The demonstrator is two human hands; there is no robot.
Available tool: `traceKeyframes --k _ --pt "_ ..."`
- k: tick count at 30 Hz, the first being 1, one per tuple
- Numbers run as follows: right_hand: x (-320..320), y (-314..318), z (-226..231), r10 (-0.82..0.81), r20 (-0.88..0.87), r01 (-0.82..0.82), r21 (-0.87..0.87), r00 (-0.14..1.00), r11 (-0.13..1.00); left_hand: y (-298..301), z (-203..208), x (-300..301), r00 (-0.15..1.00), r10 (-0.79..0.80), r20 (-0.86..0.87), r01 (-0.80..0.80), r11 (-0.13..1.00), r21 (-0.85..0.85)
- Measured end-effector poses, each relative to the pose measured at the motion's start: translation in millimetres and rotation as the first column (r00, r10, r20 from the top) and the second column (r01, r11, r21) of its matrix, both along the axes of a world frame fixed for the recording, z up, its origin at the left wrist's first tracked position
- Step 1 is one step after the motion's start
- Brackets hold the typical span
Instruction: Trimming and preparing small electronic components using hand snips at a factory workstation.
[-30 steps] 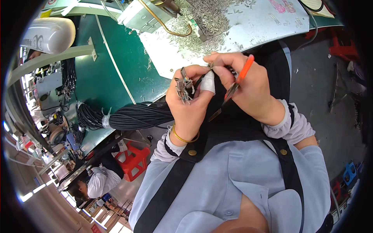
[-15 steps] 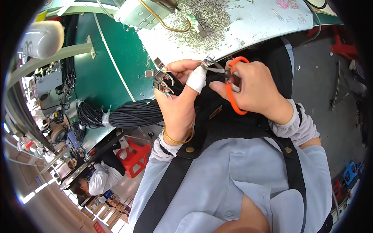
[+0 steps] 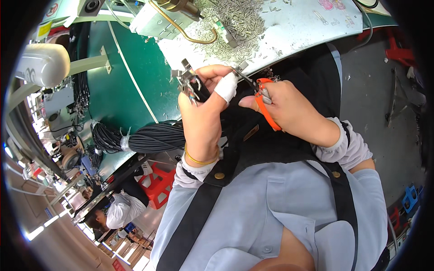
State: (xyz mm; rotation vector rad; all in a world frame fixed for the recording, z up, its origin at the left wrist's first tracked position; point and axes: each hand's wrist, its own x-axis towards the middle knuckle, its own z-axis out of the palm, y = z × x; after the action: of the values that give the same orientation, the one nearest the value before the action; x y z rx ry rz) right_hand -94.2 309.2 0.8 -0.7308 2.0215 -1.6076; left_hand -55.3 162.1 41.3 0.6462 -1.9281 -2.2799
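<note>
My left hand (image 3: 201,119), its thumb wrapped in white, is closed round a bunch of black cables (image 3: 202,92). Metal connectors (image 3: 184,74) with thin coloured wires stick out beyond its fingers. One metal connector (image 3: 242,66) stands apart at the tip of the wrapped thumb. My right hand (image 3: 291,106) grips orange-handled pliers (image 3: 266,110) with narrow jaws. The jaw tips meet the wire end beside that connector, close to my left thumb; exactly what lies between them is too small to tell.
A white bench top (image 3: 298,31) ahead carries a heap of small metal pins (image 3: 244,27) beside a machine (image 3: 158,18). Thick black cable coils (image 3: 156,137) lie on the green table (image 3: 135,72) to the left. A red stool (image 3: 158,183) and another person (image 3: 124,210) are at lower left.
The pliers' jaws and handles have come closer together. Both hands have shifted slightly left, and the bunched connectors have turned a little. The view has shifted slightly too.
</note>
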Motion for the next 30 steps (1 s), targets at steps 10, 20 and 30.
traceKeyframes --k 10,20,30 --pt "-49.4 -35.1 10.8 -0.376 0.162 0.402 -0.175 0.912 0.899 -27.3 -16.1 -54.1 1.0 0.006 -0.028 0.002 0.962 0.273" --pt "-79.3 -40.4 14.9 -0.26 0.179 0.289 -0.157 0.949 0.945 -47.8 -20.4 -62.1 0.988 -0.148 0.037 0.128 0.937 0.324" --pt "-75.0 -43.8 8.1 -0.223 0.343 0.296 -0.177 0.912 0.938 -41.9 -18.0 -60.1 0.999 -0.048 0.021 0.04 0.955 0.292"
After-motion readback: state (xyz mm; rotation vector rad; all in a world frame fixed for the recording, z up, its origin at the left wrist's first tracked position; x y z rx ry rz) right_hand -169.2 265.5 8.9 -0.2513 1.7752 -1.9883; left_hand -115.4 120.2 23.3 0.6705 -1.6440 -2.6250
